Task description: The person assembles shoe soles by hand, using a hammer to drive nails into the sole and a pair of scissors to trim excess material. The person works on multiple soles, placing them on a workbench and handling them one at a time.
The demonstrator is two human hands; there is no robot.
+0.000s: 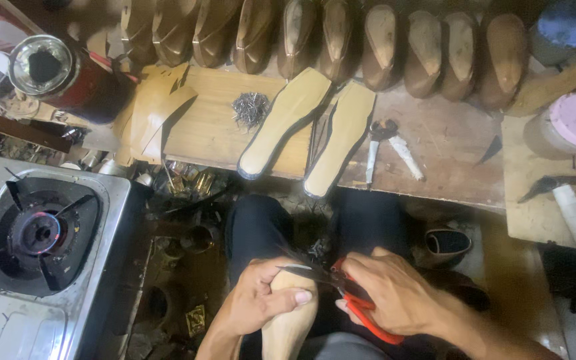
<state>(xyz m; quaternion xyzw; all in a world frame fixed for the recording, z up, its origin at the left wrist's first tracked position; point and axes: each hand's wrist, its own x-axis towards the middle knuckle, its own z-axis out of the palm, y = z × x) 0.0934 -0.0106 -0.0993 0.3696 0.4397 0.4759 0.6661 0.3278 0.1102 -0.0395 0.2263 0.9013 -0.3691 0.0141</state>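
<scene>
The left hand (261, 297) is wrapped around a pale wooden shoe last (288, 320) held over the person's lap, thumb pressed across its upper part. The right hand (395, 293) is closed on the red handles of a pair of scissors (341, 287), whose dark blades lie open at the top of the last, just above the left thumb. Beyond the knees, a worn wooden bench (448, 153) carries two flat tan insoles with dark edges (315, 130), side by side, a small heap of grey nails (250, 109) near them, and pincers with white-wrapped handles (388, 150). A row of brown shoe lasts (341, 43) lines the far edge. At the left, a steel gas stove (41, 247) burns with a low flame.
</scene>
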